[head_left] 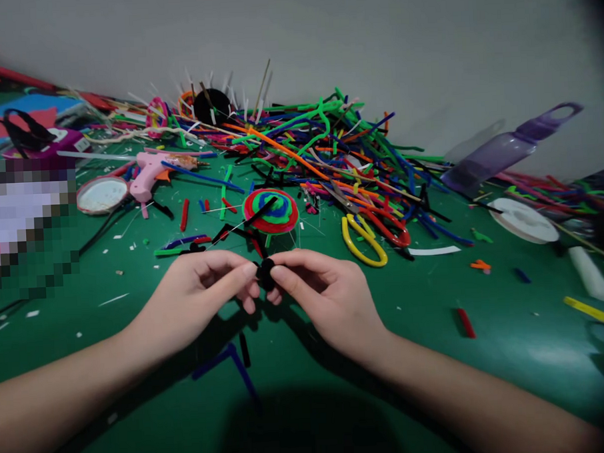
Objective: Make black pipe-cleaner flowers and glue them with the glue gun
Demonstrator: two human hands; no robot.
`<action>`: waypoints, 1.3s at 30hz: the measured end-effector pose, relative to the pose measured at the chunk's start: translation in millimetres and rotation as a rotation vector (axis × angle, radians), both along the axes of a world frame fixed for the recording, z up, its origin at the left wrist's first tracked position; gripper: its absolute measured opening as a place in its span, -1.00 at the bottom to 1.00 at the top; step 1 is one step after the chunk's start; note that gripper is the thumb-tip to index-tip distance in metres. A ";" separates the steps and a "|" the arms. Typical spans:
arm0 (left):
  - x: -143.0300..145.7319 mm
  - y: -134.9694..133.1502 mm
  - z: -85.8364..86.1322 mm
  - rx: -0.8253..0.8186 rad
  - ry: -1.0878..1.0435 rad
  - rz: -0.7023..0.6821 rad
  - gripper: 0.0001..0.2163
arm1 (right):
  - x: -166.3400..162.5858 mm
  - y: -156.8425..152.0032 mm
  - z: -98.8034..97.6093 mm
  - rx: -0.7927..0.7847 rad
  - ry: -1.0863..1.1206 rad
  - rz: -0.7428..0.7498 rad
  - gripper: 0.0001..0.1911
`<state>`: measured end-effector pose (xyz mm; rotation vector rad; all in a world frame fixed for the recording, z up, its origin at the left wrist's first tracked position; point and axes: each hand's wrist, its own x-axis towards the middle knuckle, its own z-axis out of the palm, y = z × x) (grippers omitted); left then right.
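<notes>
Between both hands, just above the green table, is a small rolled-up piece of black pipe cleaner [265, 273]. My left hand [212, 284] pinches its left side with thumb and forefinger. On the opposite side, my right hand [317, 279] grips it the same way, so the fingertips nearly meet. Right behind them lies a round disc [286, 210] wound from red, green and blue pipe cleaners, with a black piece across its middle. A bent blue pipe cleaner [231, 353] and a short black piece [245, 350] rest on the table nearer to me.
A pink glue gun [149, 173] lies at left beside a round white lid [103, 194]. Scissors with yellow handles [365, 244] and red-handled scissors [397, 232] lie right of the disc. Behind is a heap of pipe cleaners [322, 132]. A purple bottle [503, 152] leans at right.
</notes>
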<state>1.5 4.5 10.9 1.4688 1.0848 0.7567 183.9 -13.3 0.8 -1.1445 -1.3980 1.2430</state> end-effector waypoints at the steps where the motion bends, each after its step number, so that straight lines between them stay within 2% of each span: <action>1: 0.3 0.7 -0.7 -0.011 -0.023 0.005 -0.74 | 0.1 0.6 0.2 -0.004 0.006 -0.007 -0.89; 9: 3.7 1.8 -3.7 -0.089 -0.148 -0.013 -0.90 | 0.2 0.0 -0.1 -0.070 0.064 0.016 -0.89; 13: 2.9 -2.3 -3.8 -0.040 -0.152 -0.053 -0.88 | -2.0 -2.6 0.1 -0.126 0.119 0.027 -0.79; 19: 2.1 -4.2 -3.9 0.015 -0.151 -0.044 -0.86 | -3.5 -1.7 0.4 -0.172 0.198 0.036 -0.79; 25: 4.2 -2.0 -0.8 -0.067 -0.220 0.011 -0.87 | -2.9 0.2 -0.5 -0.156 0.229 0.001 -0.74; 30: 5.0 -0.7 -0.7 -0.064 -0.244 0.052 -0.90 | -2.3 0.3 -2.0 -0.106 0.152 0.007 -0.86; 34: 4.8 -0.2 -3.0 -0.066 -0.260 0.051 -0.98 | -2.3 -0.6 -1.8 -0.073 0.079 0.017 -0.88; 39: 4.6 -1.4 -3.1 -0.067 -0.211 0.083 -0.94 | -2.3 -2.7 -1.8 -0.004 0.013 0.020 -0.92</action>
